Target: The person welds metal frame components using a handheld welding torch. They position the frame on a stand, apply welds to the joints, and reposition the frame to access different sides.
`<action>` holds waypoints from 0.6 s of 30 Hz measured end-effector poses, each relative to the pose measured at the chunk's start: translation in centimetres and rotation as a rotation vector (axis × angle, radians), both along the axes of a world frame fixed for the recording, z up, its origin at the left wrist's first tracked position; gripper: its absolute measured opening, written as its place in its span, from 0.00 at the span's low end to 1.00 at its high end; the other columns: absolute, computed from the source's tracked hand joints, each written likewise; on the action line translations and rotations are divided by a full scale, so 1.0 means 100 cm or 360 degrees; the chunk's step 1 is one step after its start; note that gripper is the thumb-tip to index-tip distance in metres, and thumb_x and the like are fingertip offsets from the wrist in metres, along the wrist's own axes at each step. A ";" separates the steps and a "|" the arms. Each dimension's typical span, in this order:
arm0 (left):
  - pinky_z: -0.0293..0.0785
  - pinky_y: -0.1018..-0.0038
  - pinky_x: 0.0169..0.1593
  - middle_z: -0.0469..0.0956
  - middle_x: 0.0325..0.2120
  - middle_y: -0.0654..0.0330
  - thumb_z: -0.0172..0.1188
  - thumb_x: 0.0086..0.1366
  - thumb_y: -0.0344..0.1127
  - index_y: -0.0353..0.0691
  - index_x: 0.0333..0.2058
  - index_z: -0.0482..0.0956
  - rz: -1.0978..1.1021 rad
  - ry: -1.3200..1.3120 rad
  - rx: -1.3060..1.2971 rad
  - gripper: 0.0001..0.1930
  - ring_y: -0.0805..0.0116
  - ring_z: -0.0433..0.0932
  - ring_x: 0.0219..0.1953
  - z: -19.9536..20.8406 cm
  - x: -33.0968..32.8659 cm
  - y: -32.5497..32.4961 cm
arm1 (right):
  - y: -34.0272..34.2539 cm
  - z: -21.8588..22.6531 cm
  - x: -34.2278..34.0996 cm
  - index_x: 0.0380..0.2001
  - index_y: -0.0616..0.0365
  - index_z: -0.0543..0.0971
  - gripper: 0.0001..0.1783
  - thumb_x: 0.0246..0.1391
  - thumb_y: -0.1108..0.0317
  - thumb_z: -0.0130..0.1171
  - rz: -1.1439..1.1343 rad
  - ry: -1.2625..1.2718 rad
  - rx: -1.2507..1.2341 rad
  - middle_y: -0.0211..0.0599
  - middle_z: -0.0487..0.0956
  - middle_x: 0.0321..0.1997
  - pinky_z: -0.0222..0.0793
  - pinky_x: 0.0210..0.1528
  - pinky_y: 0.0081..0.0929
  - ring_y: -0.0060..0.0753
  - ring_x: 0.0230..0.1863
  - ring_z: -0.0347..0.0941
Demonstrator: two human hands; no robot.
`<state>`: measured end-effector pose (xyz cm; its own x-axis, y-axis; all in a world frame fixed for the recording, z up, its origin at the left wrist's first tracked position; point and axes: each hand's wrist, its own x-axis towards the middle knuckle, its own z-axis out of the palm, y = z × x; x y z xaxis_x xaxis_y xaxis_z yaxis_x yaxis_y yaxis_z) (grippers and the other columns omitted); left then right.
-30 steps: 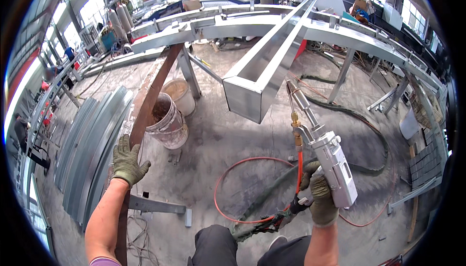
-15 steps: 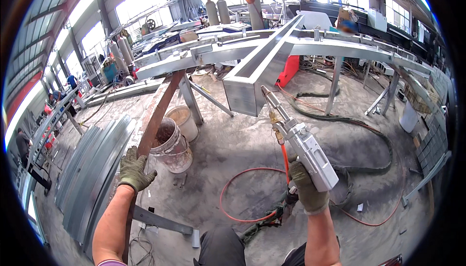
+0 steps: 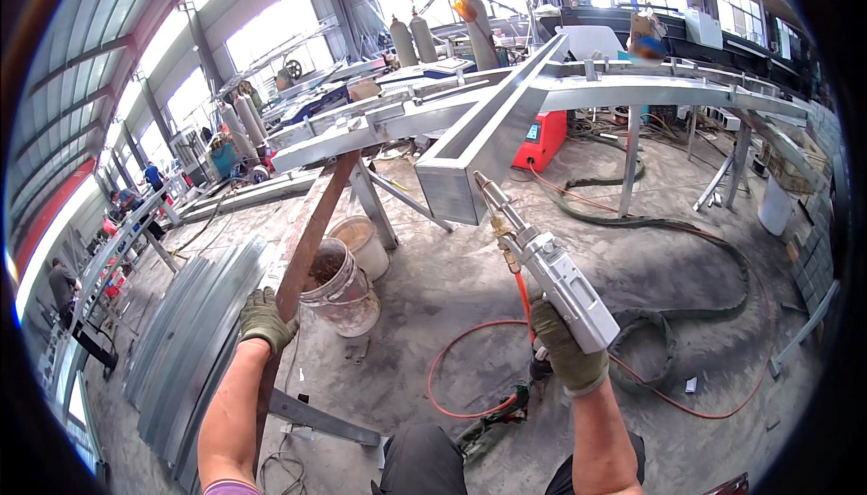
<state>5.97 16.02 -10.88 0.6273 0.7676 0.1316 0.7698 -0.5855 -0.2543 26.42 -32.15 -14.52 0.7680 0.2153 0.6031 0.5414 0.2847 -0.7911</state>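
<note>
My right hand (image 3: 567,349), in a green glove, is closed around a silver handheld welding gun (image 3: 571,289). The gun's nozzle points up and away, its tip at the right edge of the near end of a long rectangular metal tube (image 3: 448,191). Whether the tip touches the tube cannot be told. An orange hose runs down from the gun. My left hand (image 3: 266,321), also gloved, lies on a rusty brown beam (image 3: 316,228), its fingers stretched forward and the thumb toward the beam's right side. It holds no tool.
The tube lies across a metal frame (image 3: 668,95) on legs. Two dirty buckets (image 3: 350,303) stand right of the brown beam; long metal strips (image 3: 185,337) are stacked left. Hoses (image 3: 741,265) coil over the floor near a red machine (image 3: 540,143). Gas cylinders (image 3: 423,39) stand behind.
The view has shifted, and more of the red machine shows. The nozzle tip is closer to the tube's end edge. My left hand's spread fingers have drawn together on the beam.
</note>
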 end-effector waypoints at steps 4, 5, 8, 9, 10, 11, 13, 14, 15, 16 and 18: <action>0.56 0.55 0.79 0.59 0.76 0.43 0.71 0.60 0.54 0.41 0.78 0.55 -0.0030 -0.0001 -0.0021 0.53 0.45 0.57 0.78 0.002 -0.014 0.006 | 0.001 -0.007 0.005 0.44 0.62 0.88 0.09 0.61 0.73 0.71 0.0057 -0.0044 0.0032 0.36 0.88 0.35 0.81 0.40 0.30 0.31 0.36 0.86; 0.57 0.55 0.78 0.58 0.76 0.42 0.72 0.60 0.54 0.44 0.79 0.55 -0.0032 -0.0027 -0.0032 0.53 0.45 0.57 0.78 0.003 -0.015 0.004 | 0.001 -0.007 0.005 0.43 0.62 0.88 0.09 0.61 0.73 0.71 0.0060 -0.0006 0.0031 0.35 0.88 0.35 0.81 0.40 0.30 0.31 0.36 0.86; 0.59 0.54 0.77 0.58 0.76 0.41 0.72 0.60 0.54 0.51 0.80 0.54 0.0178 -0.0035 -0.0113 0.53 0.42 0.59 0.78 0.014 -0.007 -0.013 | 0.001 -0.008 0.004 0.43 0.61 0.88 0.08 0.60 0.73 0.71 0.0046 0.0030 0.0007 0.35 0.88 0.35 0.81 0.39 0.31 0.33 0.36 0.86; 0.60 0.54 0.77 0.58 0.76 0.40 0.72 0.60 0.54 0.52 0.80 0.53 0.0174 -0.0038 -0.0125 0.53 0.41 0.59 0.77 0.013 -0.006 -0.014 | 0.002 -0.010 0.006 0.43 0.61 0.88 0.08 0.60 0.73 0.71 0.0025 -0.0009 -0.0012 0.36 0.88 0.35 0.80 0.39 0.31 0.33 0.35 0.86; 0.60 0.53 0.77 0.58 0.76 0.40 0.71 0.60 0.54 0.53 0.80 0.53 0.0175 -0.0041 -0.0130 0.53 0.41 0.59 0.77 0.013 -0.007 -0.014 | 0.003 -0.011 0.007 0.43 0.60 0.88 0.08 0.60 0.73 0.71 0.0010 -0.0046 -0.0023 0.36 0.88 0.35 0.80 0.39 0.32 0.34 0.35 0.86; 0.60 0.53 0.77 0.58 0.76 0.39 0.71 0.60 0.54 0.55 0.80 0.53 0.0176 -0.0043 -0.0137 0.53 0.40 0.60 0.77 0.013 -0.007 -0.014 | 0.005 -0.012 0.010 0.42 0.60 0.88 0.08 0.60 0.74 0.71 -0.0038 -0.0157 -0.0044 0.36 0.88 0.35 0.80 0.39 0.32 0.35 0.35 0.86; 0.60 0.53 0.77 0.58 0.76 0.39 0.71 0.61 0.55 0.55 0.80 0.54 0.0183 -0.0047 -0.0143 0.53 0.40 0.60 0.77 0.016 -0.009 -0.017 | 0.006 -0.011 0.012 0.42 0.59 0.88 0.08 0.59 0.74 0.72 -0.0092 -0.0293 -0.0048 0.37 0.88 0.35 0.81 0.38 0.33 0.37 0.34 0.86; 0.60 0.52 0.77 0.58 0.76 0.39 0.71 0.61 0.55 0.55 0.80 0.54 0.0185 -0.0054 -0.0141 0.52 0.40 0.60 0.77 0.020 -0.010 -0.019 | 0.005 -0.008 0.012 0.42 0.58 0.88 0.08 0.59 0.74 0.72 -0.0097 -0.0318 -0.0031 0.38 0.88 0.35 0.81 0.38 0.34 0.38 0.34 0.86; 0.60 0.52 0.77 0.58 0.76 0.39 0.71 0.61 0.54 0.55 0.80 0.54 0.0188 -0.0057 -0.0135 0.52 0.40 0.61 0.77 0.023 -0.010 -0.021 | 0.005 -0.005 0.010 0.42 0.58 0.88 0.08 0.58 0.74 0.72 -0.0054 -0.0250 0.0012 0.38 0.88 0.35 0.80 0.37 0.35 0.39 0.34 0.86; 0.60 0.52 0.76 0.58 0.76 0.39 0.71 0.61 0.54 0.55 0.80 0.54 0.0193 -0.0050 -0.0141 0.52 0.40 0.61 0.76 0.022 -0.009 -0.020 | 0.007 -0.004 0.010 0.41 0.58 0.88 0.08 0.58 0.74 0.73 -0.0008 -0.0173 0.0042 0.38 0.88 0.35 0.80 0.36 0.35 0.40 0.33 0.86; 0.61 0.52 0.76 0.58 0.76 0.40 0.71 0.61 0.54 0.55 0.80 0.54 0.0201 -0.0046 -0.0146 0.52 0.41 0.61 0.76 0.021 -0.008 -0.020 | 0.009 -0.004 0.012 0.41 0.58 0.88 0.07 0.58 0.74 0.73 -0.0075 -0.0284 0.0014 0.38 0.88 0.34 0.80 0.35 0.35 0.40 0.33 0.86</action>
<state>5.16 14.00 -8.82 0.5219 0.8498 0.0743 0.8450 -0.5032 -0.1807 27.60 -31.22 -14.92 0.6577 0.1759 0.7325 0.6859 0.2622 -0.6788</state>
